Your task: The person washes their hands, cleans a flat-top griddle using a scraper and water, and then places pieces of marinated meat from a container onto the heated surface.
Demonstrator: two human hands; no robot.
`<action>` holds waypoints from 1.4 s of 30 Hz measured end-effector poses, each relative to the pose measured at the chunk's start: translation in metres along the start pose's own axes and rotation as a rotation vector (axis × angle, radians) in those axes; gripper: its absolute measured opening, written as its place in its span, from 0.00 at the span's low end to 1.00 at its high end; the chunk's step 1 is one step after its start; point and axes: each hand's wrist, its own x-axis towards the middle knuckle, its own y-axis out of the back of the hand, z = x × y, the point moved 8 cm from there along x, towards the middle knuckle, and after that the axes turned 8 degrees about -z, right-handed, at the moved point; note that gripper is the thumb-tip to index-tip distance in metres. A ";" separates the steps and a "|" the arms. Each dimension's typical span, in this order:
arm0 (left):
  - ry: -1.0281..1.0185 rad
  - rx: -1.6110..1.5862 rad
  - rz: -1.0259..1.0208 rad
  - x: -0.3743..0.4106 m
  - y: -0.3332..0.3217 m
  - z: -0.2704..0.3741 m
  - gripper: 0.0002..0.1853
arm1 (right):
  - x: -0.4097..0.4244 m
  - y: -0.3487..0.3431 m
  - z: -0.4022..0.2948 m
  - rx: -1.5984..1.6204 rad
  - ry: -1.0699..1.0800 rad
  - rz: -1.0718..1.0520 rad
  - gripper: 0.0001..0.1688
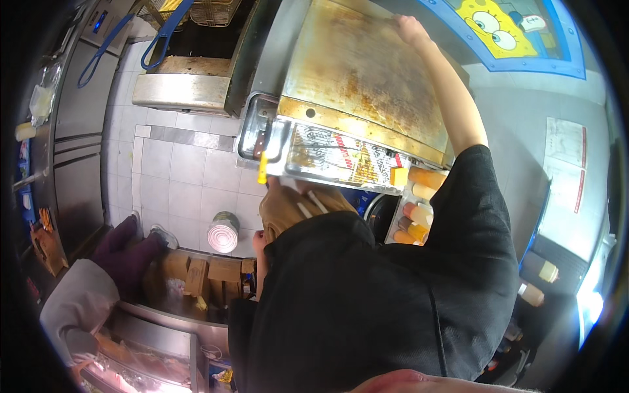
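Observation:
My right arm reaches across a flat-top griddle [363, 73] with brown, scorched patches. My right hand [412, 32], fingers curled, is at the griddle's far right side; whether something is in it does not show. Low at my left side, my left hand [258, 241] is beside my brown apron [285, 211] and partly hidden by my black sleeve. Along the griddle's front edge sits a metal tray [290, 169] lined with printed paper [322, 152]. A yellow block [399, 176] lies at its right end. A yellow-handled tool [263, 167] rests across a smaller metal pan [250, 127].
Squeeze bottles [417, 216] stand right of the tray. Left is a fryer [182, 88] with blue-handled baskets [167, 39]. A can [223, 233] stands on the tiled floor [189, 162]. Another person in a grey sleeve [81, 299] works at lower left, near cardboard boxes [223, 270].

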 end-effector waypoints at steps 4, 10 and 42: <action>0.068 -0.090 -0.025 -0.008 -0.006 -0.032 0.24 | 0.001 -0.007 -0.007 -0.067 0.159 -0.089 0.19; 0.057 -0.149 -0.061 0.016 -0.026 -0.048 0.25 | -0.129 -0.024 -0.115 -0.025 0.467 -0.191 0.19; 0.150 -0.711 -0.308 0.037 0.008 0.035 0.14 | -0.197 -0.047 -0.069 -0.166 0.365 -0.175 0.16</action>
